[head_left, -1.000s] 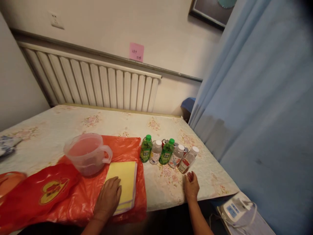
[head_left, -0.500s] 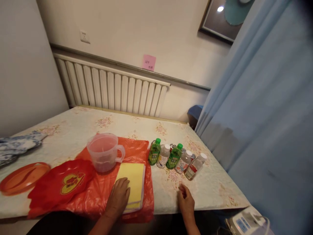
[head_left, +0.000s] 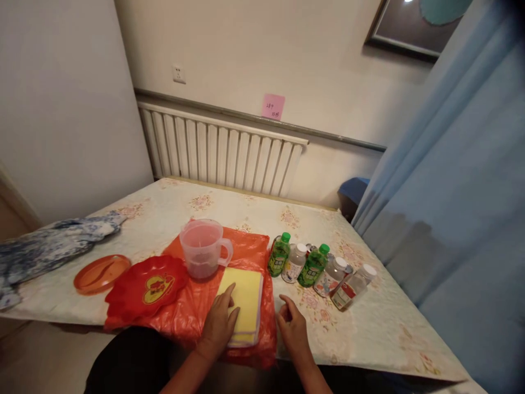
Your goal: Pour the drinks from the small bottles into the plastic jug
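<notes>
My left hand (head_left: 220, 323) rests on the left part of a stack of yellow paper sheets (head_left: 246, 298), its index finger stretched out and thumb apart. Some white edges show under the top yellow sheet. The stack lies on a crumpled red plastic bag (head_left: 192, 312). Just right of the bag, my right hand (head_left: 293, 328) is over the tablecloth, empty, with thumb and index finger apart and the other fingers curled. Behind the paper stands a translucent pink measuring jug (head_left: 200, 249) with its handle to the right.
Right of the bag stand green-capped bottles (head_left: 279, 256) and white-capped bottles (head_left: 344, 293), with cans behind, partly hidden. On the left lie a red scalloped plate (head_left: 135, 287), an orange lid (head_left: 102, 273) and a blue-white cloth (head_left: 61, 243). A blue curtain (head_left: 451, 191) borders the right.
The view has swung left, so everything sits further right in it. My right hand has moved left, away from the bottles and nearer the paper. My left index finger is now more extended.
</notes>
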Demonstrator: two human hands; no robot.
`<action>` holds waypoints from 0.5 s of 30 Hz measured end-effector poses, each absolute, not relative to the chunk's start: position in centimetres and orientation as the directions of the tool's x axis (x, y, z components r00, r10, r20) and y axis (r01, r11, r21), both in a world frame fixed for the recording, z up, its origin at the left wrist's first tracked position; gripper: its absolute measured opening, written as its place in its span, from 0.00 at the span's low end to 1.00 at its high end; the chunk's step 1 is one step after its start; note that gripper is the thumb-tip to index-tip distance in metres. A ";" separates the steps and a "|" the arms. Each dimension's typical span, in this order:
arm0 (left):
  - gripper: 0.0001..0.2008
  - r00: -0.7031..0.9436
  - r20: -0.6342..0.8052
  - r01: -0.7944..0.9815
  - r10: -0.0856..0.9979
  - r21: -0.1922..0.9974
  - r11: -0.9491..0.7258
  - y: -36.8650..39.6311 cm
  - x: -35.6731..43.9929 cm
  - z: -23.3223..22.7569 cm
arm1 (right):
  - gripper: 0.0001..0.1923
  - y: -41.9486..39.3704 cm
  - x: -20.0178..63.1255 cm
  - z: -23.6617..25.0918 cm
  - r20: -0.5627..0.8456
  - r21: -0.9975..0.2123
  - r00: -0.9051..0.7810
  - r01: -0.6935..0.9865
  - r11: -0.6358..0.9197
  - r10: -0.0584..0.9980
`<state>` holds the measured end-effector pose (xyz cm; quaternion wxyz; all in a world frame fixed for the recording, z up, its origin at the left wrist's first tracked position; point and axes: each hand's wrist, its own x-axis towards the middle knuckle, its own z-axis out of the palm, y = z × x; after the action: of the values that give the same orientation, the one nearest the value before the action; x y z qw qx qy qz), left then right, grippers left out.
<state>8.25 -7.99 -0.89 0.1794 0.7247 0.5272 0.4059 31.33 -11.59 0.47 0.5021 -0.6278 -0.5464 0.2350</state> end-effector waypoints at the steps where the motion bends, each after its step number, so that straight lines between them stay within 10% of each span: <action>1: 0.30 0.099 0.366 0.615 0.925 0.708 -0.346 -8.1 8.4 -0.1 | 0.26 -11.3 30.5 1.3 0.290 -0.871 0.269 0.473 0.136 0.918; 15: 0.46 0.093 -0.081 0.849 0.992 0.528 -0.036 -7.2 8.7 2.5 | 0.49 -7.8 26.7 3.1 0.146 -0.752 -0.023 0.647 0.126 0.989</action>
<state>8.70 -7.21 2.45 0.2295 0.7026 0.6551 0.1566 26.68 -7.81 3.15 0.3394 -0.6112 -0.6690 0.2523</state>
